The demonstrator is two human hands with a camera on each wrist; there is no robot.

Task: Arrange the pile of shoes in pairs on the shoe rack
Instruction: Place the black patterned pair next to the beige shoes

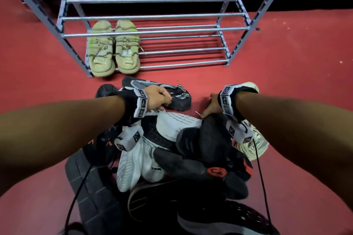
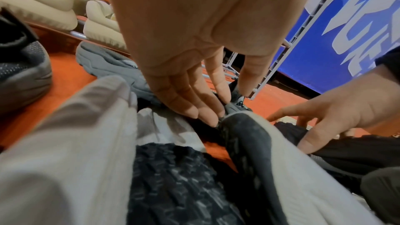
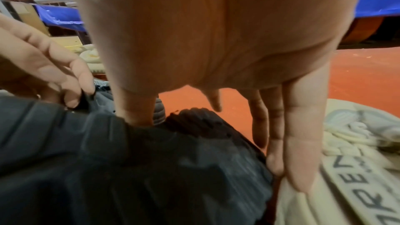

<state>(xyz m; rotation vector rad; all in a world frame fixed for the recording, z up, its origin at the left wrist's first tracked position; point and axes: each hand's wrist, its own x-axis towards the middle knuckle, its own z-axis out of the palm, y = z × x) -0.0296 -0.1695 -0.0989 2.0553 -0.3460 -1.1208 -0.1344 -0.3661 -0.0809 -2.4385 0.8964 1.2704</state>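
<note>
Red floor (image 1: 286,86); shoe pile (image 1: 172,149) lies before rack (image 1: 145,32), partly hidden by arms. Left hand (image 1: 158,97) fingers straight, touching grey shoe (image 1: 177,97). Right hand (image 1: 212,107) clasps black shoe (image 1: 214,139); fingertips hidden.

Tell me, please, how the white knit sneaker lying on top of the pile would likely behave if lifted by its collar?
The white knit sneaker has a soft-looking upper, so it would probably sag. It looks light. Black shoes overlap it, so they may shift.

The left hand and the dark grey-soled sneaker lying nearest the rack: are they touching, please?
Touching. The left wrist view shows the left hand with straight fingers pressing on the dark grey-soled sneaker; the head view agrees.
</note>
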